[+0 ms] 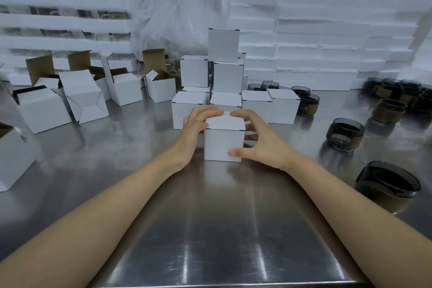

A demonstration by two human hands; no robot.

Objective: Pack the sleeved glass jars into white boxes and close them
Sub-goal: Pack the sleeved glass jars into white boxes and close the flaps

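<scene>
A closed white box (223,141) stands on the steel table (210,229) in the middle. My left hand (197,124) grips its left side, fingers curled over the top far edge. My right hand (253,140) holds the right side, thumb on the front face low down, fingers over the top. Dark glass jars with brown sleeves lie to the right: one near (387,186), one further back (346,134), another (388,110). Whatever the box holds is hidden.
Closed white boxes are stacked just behind the held box (210,77). Open, empty boxes (84,98) stand at the left. More sleeved jars cluster at the far right (402,91). White foam slabs (315,30) and plastic bags line the back.
</scene>
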